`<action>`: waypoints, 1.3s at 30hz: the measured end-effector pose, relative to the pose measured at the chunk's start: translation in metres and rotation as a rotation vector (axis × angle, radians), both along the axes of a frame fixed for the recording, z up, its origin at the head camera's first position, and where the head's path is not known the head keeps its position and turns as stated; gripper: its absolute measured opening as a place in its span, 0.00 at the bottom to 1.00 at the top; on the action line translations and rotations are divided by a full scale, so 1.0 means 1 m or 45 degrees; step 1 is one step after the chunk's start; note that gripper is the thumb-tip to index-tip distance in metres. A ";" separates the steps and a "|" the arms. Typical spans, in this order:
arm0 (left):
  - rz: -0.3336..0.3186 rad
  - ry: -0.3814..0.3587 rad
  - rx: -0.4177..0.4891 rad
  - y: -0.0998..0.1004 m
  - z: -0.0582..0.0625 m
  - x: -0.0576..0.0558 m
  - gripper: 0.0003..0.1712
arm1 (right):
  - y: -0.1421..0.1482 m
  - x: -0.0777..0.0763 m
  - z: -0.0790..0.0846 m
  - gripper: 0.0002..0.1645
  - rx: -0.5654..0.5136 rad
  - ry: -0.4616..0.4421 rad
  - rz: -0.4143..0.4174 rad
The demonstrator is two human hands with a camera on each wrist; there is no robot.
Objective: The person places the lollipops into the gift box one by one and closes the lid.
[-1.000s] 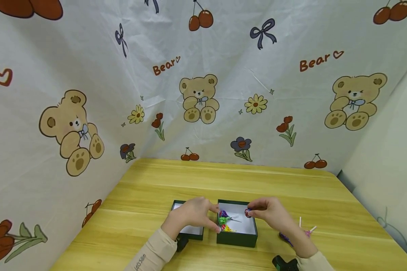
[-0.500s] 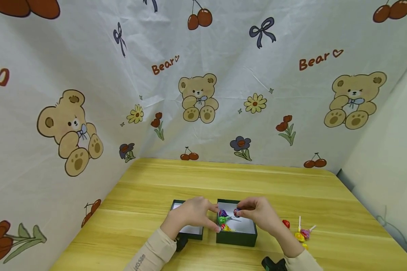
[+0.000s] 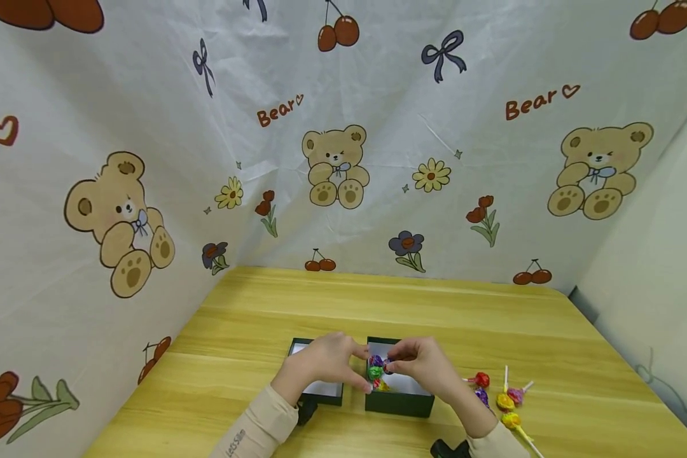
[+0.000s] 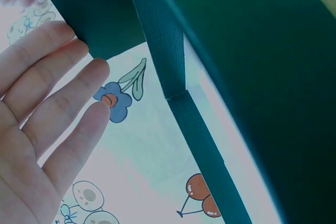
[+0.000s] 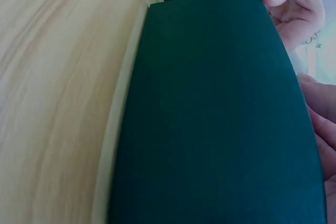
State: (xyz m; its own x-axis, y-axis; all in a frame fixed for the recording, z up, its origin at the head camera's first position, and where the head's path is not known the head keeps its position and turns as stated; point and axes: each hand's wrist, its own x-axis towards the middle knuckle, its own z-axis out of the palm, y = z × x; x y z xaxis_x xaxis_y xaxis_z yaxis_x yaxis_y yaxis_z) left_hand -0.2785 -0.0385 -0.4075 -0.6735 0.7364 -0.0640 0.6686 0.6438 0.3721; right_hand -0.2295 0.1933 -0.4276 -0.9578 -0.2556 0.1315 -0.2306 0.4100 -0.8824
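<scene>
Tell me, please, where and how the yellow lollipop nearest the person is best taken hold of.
Probably pinch the yellow lollipop by its round head, coming down from above on the right: the head is bulkier than the thin stick, and another lollipop lies just beyond it.

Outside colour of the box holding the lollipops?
Dark green box; clearest in the right wrist view.

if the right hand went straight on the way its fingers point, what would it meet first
Probably the purple lollipop by the green box's left wall, just beyond the held lollipop; how high the right hand sits is unclear.
</scene>
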 end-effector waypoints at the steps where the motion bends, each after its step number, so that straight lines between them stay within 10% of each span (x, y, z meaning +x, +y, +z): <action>1: 0.000 0.003 -0.004 0.000 0.000 0.001 0.37 | -0.001 0.000 -0.002 0.12 0.000 -0.003 0.008; 39: -0.019 -0.017 0.013 0.000 -0.002 -0.001 0.36 | -0.023 -0.006 -0.014 0.05 0.012 -0.139 0.076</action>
State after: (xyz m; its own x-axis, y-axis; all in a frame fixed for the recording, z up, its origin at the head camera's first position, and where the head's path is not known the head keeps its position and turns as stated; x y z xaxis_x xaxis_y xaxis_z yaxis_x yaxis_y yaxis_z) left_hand -0.2794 -0.0381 -0.4099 -0.6615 0.7471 -0.0651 0.6733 0.6299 0.3873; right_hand -0.2357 0.1703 -0.4416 -0.9494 -0.3131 0.0248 -0.1578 0.4071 -0.8997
